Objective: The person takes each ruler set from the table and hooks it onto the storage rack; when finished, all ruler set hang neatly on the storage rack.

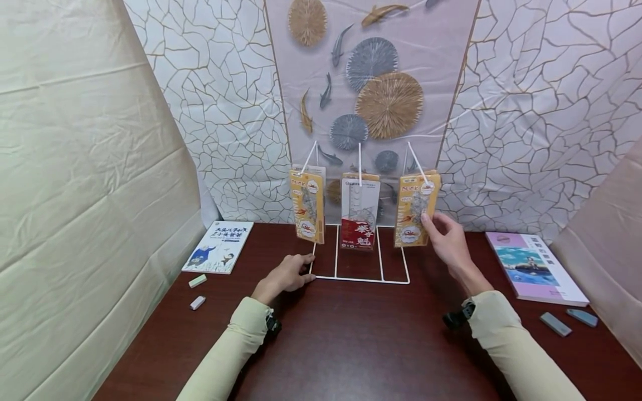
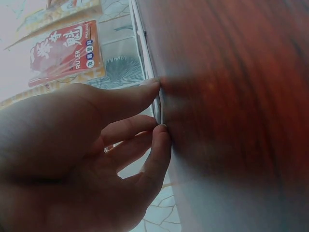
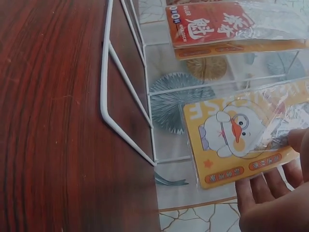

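A white wire display rack (image 1: 361,279) stands on the table with three hooks of hanging packs. My left hand (image 1: 287,274) pinches the rack's base wire near its front left corner, thumb and index finger either side of it in the left wrist view. My right hand (image 1: 451,245) holds the lower right edge of a yellow duck-print pack (image 1: 410,223) on the right hook, thumb in front and fingers behind. A red-and-white ruler pack (image 1: 360,214) hangs on the middle hook, with a yellow one behind it. Another yellow duck-print pack (image 1: 307,206) hangs at left.
At the left lie a white picture book (image 1: 218,248) and two small erasers, one green-and-white (image 1: 198,280), one white (image 1: 198,302). At the right are a pink-edged book (image 1: 536,267) and two grey-blue pieces (image 1: 555,324). A patterned cloth (image 1: 241,111) hangs behind the rack.
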Tool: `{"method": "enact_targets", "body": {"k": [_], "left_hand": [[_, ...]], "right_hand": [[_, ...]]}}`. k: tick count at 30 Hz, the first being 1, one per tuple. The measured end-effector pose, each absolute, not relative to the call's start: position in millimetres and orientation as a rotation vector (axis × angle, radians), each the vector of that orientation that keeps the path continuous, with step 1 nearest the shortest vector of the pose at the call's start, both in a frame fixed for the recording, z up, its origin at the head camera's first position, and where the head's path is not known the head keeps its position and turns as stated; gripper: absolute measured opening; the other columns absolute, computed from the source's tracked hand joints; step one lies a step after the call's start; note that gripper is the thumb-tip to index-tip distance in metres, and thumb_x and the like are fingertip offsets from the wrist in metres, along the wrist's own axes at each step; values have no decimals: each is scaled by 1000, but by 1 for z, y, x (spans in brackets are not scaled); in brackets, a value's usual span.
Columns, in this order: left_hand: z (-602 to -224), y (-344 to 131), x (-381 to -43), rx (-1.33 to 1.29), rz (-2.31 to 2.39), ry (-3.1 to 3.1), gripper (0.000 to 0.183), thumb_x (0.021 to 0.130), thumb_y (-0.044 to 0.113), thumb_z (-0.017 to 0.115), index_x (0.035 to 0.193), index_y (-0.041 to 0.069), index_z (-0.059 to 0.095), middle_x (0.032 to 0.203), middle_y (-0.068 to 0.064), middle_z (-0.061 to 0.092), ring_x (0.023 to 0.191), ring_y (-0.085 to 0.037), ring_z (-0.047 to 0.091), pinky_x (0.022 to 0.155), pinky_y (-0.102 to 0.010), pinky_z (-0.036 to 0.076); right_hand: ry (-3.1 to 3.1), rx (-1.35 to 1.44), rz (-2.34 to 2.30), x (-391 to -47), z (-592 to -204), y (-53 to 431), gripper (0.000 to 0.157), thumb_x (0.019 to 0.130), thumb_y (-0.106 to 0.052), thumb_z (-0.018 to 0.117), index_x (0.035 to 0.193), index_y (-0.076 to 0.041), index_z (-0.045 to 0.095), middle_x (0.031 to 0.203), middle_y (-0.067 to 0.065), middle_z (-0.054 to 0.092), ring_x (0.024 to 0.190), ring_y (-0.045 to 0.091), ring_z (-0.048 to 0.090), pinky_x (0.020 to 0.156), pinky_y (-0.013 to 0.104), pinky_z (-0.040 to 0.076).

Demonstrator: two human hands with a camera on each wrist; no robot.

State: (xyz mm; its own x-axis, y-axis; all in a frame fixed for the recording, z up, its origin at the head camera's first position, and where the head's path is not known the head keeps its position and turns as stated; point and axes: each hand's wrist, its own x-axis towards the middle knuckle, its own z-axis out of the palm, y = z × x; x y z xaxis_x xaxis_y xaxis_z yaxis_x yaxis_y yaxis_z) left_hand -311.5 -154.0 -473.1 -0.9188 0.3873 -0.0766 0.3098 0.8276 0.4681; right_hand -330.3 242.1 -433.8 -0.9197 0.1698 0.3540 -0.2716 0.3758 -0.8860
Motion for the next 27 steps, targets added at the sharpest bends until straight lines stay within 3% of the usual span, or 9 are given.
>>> {"method": "enact_targets", "body": {"k": [7, 13, 18, 27], "left_hand": [[-472, -153, -312, 541, 685, 2844, 61, 98, 27, 66, 152, 10, 44, 152, -10, 51, 126, -27, 61, 101, -41, 55], [-474, -153, -313, 537, 683, 2838, 61, 98, 27, 66, 153, 10, 44, 152, -10, 51, 126, -28, 61, 101, -41, 55], [-474, -154, -313, 536, 671, 2842, 61, 98, 27, 66, 152, 10, 44, 153, -10, 50, 127, -28, 60, 101, -42, 55], [-471, -154, -310, 555, 691, 2856, 60, 98, 26, 67, 152, 10, 45, 152, -9, 51, 125, -28, 61, 101, -41, 54]], "right_hand": [[-2250, 161, 1570, -332, -430, 231, 45, 101, -43, 58, 123, -6, 67, 118, 15, 69, 99, 6, 61, 78, 10, 47], [-2289, 100, 1509, -343, -443, 235, 52, 99, -54, 54, 122, -10, 67, 115, 12, 69, 95, 5, 56, 75, 14, 45], [-2321, 64, 1490, -340, -451, 239, 58, 98, -59, 52, 120, -7, 66, 112, 14, 66, 92, 8, 53, 76, 18, 44], [-2396, 117, 1532, -328, -461, 246, 61, 100, -56, 51, 131, -5, 61, 124, 18, 65, 101, 6, 60, 83, 16, 53]]}}
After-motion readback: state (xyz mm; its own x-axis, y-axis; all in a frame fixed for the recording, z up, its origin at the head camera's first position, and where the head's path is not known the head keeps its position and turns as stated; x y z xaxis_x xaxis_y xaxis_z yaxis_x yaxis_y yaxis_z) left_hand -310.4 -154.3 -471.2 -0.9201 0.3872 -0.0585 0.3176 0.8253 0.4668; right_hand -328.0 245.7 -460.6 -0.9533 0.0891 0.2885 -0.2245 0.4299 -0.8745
